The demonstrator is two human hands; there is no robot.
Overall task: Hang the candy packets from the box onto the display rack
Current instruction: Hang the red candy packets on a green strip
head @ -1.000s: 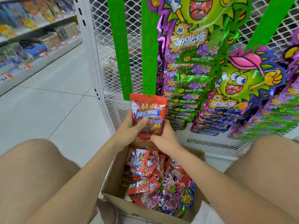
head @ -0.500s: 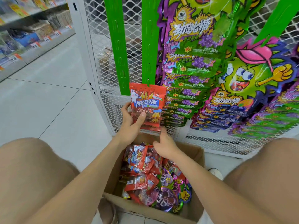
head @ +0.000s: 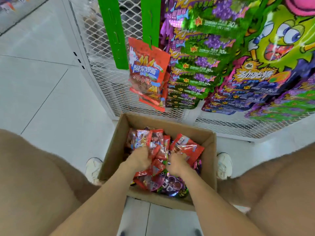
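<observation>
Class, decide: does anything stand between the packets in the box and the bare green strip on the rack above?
Nothing visible does. The left hand and right hand are down among the red packets in the box, and open space leads up to the bare green strip.

bright, motion-blurred, wide-angle edge distortion
</observation>
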